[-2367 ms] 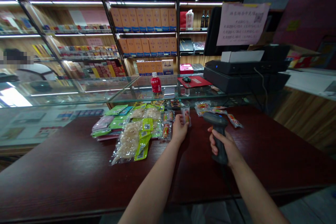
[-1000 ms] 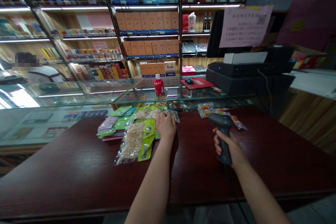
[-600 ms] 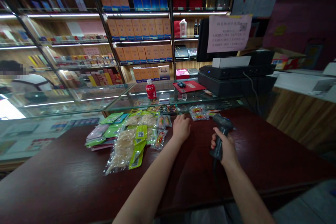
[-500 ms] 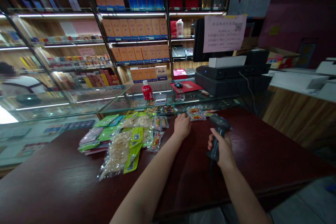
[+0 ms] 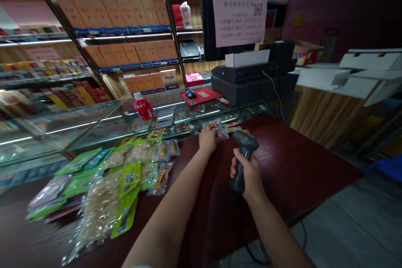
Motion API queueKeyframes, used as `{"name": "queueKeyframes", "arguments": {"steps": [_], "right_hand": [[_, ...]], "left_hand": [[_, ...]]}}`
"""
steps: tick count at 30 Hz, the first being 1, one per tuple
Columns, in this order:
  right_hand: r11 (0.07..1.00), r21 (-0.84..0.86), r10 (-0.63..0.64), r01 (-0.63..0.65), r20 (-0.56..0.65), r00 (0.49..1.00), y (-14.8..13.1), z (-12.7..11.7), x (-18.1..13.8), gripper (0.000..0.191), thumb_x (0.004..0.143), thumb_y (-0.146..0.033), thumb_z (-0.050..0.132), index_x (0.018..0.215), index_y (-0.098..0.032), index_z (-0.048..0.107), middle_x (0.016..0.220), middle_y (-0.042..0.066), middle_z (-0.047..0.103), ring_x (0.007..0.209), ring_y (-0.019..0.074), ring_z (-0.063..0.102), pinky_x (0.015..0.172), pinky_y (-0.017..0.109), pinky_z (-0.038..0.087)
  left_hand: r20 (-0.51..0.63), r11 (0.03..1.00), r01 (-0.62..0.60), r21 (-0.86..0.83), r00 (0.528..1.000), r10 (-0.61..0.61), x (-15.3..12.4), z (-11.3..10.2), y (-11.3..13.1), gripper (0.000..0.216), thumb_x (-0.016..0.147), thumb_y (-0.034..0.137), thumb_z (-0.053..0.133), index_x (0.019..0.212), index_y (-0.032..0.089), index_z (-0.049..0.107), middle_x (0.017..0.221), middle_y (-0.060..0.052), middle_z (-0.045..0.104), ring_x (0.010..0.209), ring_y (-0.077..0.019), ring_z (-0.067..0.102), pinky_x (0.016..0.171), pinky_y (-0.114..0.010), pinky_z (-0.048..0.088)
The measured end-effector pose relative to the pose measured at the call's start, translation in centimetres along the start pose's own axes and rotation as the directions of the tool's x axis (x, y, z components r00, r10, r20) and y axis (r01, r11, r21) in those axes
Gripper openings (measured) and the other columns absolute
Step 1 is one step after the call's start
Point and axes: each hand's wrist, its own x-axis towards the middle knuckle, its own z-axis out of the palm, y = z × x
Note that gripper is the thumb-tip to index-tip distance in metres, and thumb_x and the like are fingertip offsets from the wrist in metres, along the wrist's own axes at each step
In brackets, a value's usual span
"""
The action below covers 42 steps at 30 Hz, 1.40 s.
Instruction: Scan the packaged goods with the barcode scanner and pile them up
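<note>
My right hand [image 5: 248, 173] grips the handle of a dark barcode scanner [image 5: 243, 157], held upright above the dark red table [image 5: 295, 167]. My left hand [image 5: 207, 139] reaches forward with fingers curled onto a small clear snack packet [image 5: 221, 132] among a few packets at the table's far edge. What its fingertips hold is hidden. A pile of green and clear snack bags [image 5: 119, 180] lies to the left of my left arm.
A glass counter [image 5: 94, 127] with a red bottle [image 5: 143, 108] and a red mouse pad [image 5: 199, 95] runs behind the table. A black register [image 5: 251, 79] with a monitor stands at the back right. Shelves of boxed goods [image 5: 125, 29] fill the wall. The table's right edge drops to a grey floor.
My left hand left the pile of bags and moved right to the small packets near the scanner. The view swung to the right. My right hand kept hold of the scanner.
</note>
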Motion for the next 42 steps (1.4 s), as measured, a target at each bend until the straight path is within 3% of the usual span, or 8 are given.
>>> {"name": "queueKeyframes", "arguments": {"steps": [5, 9, 14, 18, 25, 32, 39, 42], "right_hand": [[1.0, 0.007, 0.002, -0.002, -0.016, 1.0, 0.2, -0.1, 0.2, 0.035, 0.066, -0.037, 0.079, 0.087, -0.021, 0.055, 0.049, -0.009, 0.056, 0.032, 0.0079, 0.047, 0.03, 0.018, 0.039], [1.0, -0.009, 0.004, -0.004, -0.043, 0.999, 0.7, -0.2, 0.5, 0.038, 0.062, -0.038, 0.08, 0.085, -0.02, 0.055, 0.046, -0.009, 0.055, 0.03, 0.0082, 0.045, 0.028, 0.018, 0.037], [0.999, -0.045, -0.009, 0.009, -0.018, 1.0, 1.1, -0.4, 0.5, 0.037, 0.064, -0.038, 0.079, 0.085, -0.02, 0.055, 0.047, -0.009, 0.056, 0.032, 0.0078, 0.046, 0.029, 0.017, 0.038], [0.996, -0.085, -0.002, 0.005, 0.039, 0.999, 1.3, -0.6, 0.5, 0.037, 0.064, -0.039, 0.079, 0.083, -0.021, 0.053, 0.047, -0.009, 0.055, 0.033, 0.0071, 0.046, 0.03, 0.017, 0.039], [0.982, -0.182, 0.065, -0.041, 0.129, 0.989, 1.1, 0.1, -1.3, 0.04, 0.062, -0.039, 0.082, 0.085, -0.018, 0.056, 0.047, -0.008, 0.056, 0.032, 0.0079, 0.045, 0.028, 0.018, 0.037], [0.954, -0.299, 0.065, 0.011, 0.244, 0.968, 1.8, 0.6, -5.6, 0.047, 0.071, -0.042, 0.077, 0.104, -0.019, 0.053, 0.049, -0.009, 0.056, 0.031, 0.0077, 0.047, 0.029, 0.016, 0.036], [0.951, -0.301, 0.029, 0.066, 0.298, 0.954, 2.9, 1.1, -7.5, 0.038, 0.074, -0.041, 0.075, 0.098, -0.019, 0.055, 0.05, -0.008, 0.056, 0.031, 0.0068, 0.046, 0.03, 0.015, 0.035], [0.96, -0.274, 0.034, 0.057, 0.316, 0.948, 3.2, 1.0, -7.4, 0.035, 0.074, -0.04, 0.075, 0.095, -0.018, 0.056, 0.052, -0.008, 0.056, 0.031, 0.0063, 0.046, 0.031, 0.016, 0.036]], "left_hand": [[0.145, 0.994, 0.107, -0.028, 0.984, -0.102, -0.6, -1.2, 0.5, 0.021, 0.082, 0.024, 0.059, 0.102, 0.02, 0.064, 0.103, -0.014, 0.066, 0.099, -0.0301, 0.062, 0.083, -0.04, 0.045], [0.211, 0.976, 0.178, -0.124, 0.966, -0.149, -1.9, -2.2, -0.1, 0.052, 0.071, 0.025, 0.073, 0.118, 0.016, 0.055, 0.112, -0.015, 0.066, 0.101, -0.0271, 0.063, 0.079, -0.03, 0.045], [0.297, 0.957, 0.242, -0.157, 0.936, -0.188, -5.1, -2.7, -2.1, 0.034, 0.068, 0.034, 0.075, 0.092, 0.015, 0.062, 0.103, -0.014, 0.067, 0.096, -0.0273, 0.063, 0.074, -0.028, 0.045], [0.146, 0.921, 0.204, -0.331, 0.976, -0.163, -8.5, -2.2, -3.5, 0.02, 0.075, 0.029, 0.067, 0.086, 0.017, 0.056, 0.092, -0.01, 0.066, 0.086, -0.0231, 0.063, 0.072, -0.029, 0.044], [-0.066, 0.6, 0.092, -0.795, 0.97, -0.236, -11.5, -0.1, -4.8, 0.011, 0.082, 0.025, 0.056, 0.091, 0.02, 0.05, 0.078, 0.0, 0.058, 0.063, -0.0138, 0.055, 0.063, -0.025, 0.043], [-0.183, 0.507, -0.049, -0.86, 0.959, -0.218, -12.0, -0.2, -5.0, 0.014, 0.077, 0.015, 0.056, 0.091, 0.019, 0.055, 0.084, -0.001, 0.063, 0.076, -0.0156, 0.059, 0.074, -0.027, 0.044], [-0.17, 0.504, 0.014, -0.863, 0.933, -0.316, -11.8, 0.1, -6.1, 0.011, 0.073, 0.019, 0.063, 0.078, 0.018, 0.053, 0.076, 0.0, 0.06, 0.073, -0.0156, 0.057, 0.072, -0.027, 0.043], [-0.186, 0.499, 0.02, -0.866, 0.914, -0.36, -11.7, 0.3, -6.3, 0.016, 0.07, 0.018, 0.064, 0.084, 0.019, 0.055, 0.078, 0.0, 0.059, 0.074, -0.0153, 0.056, 0.073, -0.027, 0.043]]}}
